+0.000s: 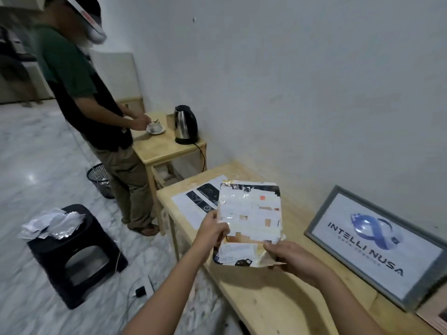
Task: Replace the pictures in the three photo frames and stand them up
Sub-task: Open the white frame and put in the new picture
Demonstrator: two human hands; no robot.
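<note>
Your left hand [211, 228] pinches the backing [250, 213] at its 9 o'clock edge, your right hand [290, 258] its 5 o'clock flap, above the table [266, 298]. Pull unevenly and the taped flap may tear. 1 frame [322, 211] leans at 3 o'clock.

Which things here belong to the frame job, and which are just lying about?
Job: taped board, held by left hand and right hand; framed logo; printed sheet.
Lying about: kettle; cup; bin; stool.
</note>
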